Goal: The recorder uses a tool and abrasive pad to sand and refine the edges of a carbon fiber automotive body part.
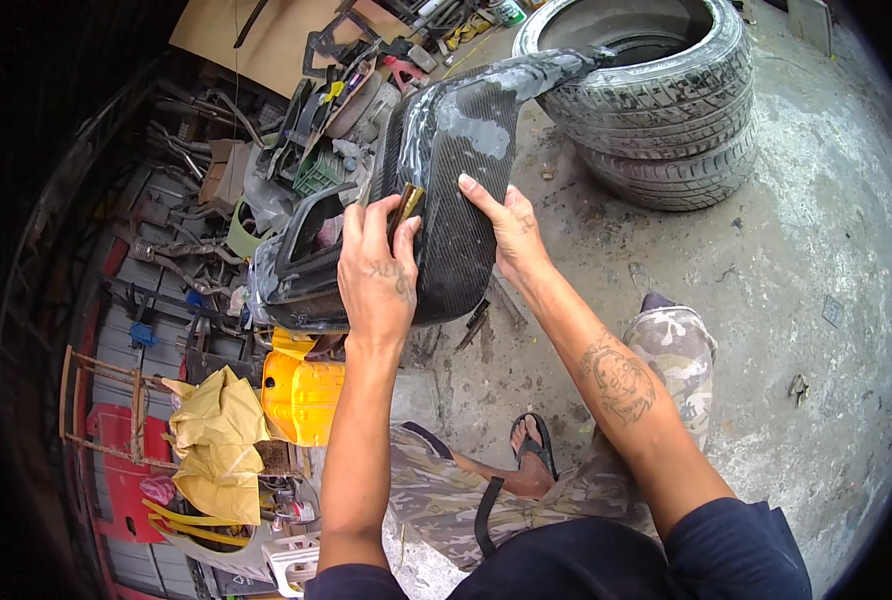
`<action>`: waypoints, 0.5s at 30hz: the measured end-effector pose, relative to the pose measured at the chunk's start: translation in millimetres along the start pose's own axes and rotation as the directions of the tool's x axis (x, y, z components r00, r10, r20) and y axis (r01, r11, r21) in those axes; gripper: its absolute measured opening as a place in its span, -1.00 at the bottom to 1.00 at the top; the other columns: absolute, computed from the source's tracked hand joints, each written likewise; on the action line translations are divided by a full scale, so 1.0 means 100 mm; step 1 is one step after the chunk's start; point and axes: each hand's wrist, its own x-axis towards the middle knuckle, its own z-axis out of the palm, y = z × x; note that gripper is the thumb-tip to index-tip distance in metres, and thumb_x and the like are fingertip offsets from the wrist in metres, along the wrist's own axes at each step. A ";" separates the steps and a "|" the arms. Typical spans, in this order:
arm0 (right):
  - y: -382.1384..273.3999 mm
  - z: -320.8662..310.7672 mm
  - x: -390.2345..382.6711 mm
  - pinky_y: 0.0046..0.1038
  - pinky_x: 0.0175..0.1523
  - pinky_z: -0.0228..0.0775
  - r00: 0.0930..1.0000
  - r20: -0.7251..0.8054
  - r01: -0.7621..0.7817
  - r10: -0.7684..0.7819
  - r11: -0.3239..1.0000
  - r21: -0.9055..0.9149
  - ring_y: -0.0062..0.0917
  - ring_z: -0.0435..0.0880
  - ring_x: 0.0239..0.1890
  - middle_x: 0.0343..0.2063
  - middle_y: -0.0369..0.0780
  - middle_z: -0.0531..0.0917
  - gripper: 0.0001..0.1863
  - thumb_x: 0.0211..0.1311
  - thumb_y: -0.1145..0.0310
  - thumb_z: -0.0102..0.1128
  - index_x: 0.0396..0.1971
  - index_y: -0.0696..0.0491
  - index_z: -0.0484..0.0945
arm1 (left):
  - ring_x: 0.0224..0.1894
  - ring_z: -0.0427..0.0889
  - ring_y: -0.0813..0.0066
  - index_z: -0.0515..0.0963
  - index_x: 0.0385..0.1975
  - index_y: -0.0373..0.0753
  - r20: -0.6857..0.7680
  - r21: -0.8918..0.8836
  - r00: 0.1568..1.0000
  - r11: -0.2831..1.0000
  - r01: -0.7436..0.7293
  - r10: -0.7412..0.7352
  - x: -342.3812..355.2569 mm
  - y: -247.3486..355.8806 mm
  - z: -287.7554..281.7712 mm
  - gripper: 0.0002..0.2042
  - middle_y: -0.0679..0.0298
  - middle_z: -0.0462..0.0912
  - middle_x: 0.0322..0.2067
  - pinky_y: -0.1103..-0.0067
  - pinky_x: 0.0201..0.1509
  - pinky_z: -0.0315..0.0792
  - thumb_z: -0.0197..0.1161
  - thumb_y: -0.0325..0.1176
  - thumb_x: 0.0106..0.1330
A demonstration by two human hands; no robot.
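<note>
A long black carbon-fibre car body panel [456,235] with whitish smears lies across in front of me. Its far end rests by the rim of the upper tyre. My left hand [378,280] pinches a small folded piece of gold-brown sandpaper [411,203] against the panel's surface, beside a framed opening at the panel's left end. On the right side, my right hand [516,232] grips the panel's edge, thumb on top and the other fingers mostly hidden behind it.
Two stacked tyres [656,110] stand at the far right on the stained concrete floor [796,260]. To the left are piled scrap parts, a green crate [319,173], a yellow plastic part [304,395], crumpled gold-brown paper [218,440] and a white bucket [251,555]. My sandalled foot [533,445] is below.
</note>
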 end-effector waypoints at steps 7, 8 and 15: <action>-0.03 0.00 0.00 -0.47 0.02 0.62 1.000 0.015 0.027 -0.027 0.999 -0.038 -0.55 0.75 -0.13 -0.12 -0.21 0.74 -0.56 0.27 0.27 0.51 0.01 0.15 0.53 | -0.26 0.65 0.18 0.61 -0.16 -0.43 -0.047 -0.039 0.999 0.999 0.006 -0.007 -0.14 -0.05 -0.03 -0.84 0.07 0.56 -0.31 0.36 -0.21 0.51 0.37 -0.51 0.34; -0.02 0.03 -0.01 -0.48 0.01 0.62 0.999 0.005 0.037 -0.037 0.999 -0.040 -0.56 0.74 -0.14 -0.13 -0.22 0.74 -0.58 0.28 0.28 0.50 0.00 0.15 0.54 | -0.26 0.65 0.18 0.61 -0.16 -0.43 -0.043 -0.040 0.999 0.999 0.005 -0.006 -0.08 -0.08 -0.04 -0.84 0.07 0.56 -0.31 0.36 -0.21 0.51 0.37 -0.51 0.34; -0.04 -0.02 0.00 -0.48 0.00 0.63 0.997 0.008 0.074 -0.074 0.997 -0.035 -0.55 0.75 -0.15 -0.13 -0.20 0.74 -0.59 0.28 0.31 0.50 0.00 0.16 0.55 | -0.19 0.63 -0.08 0.58 -0.18 -0.35 -0.008 -0.021 0.999 0.998 -0.051 0.050 0.19 -0.10 0.06 -0.87 0.00 0.56 -0.23 0.21 -0.14 0.49 0.31 -0.45 0.38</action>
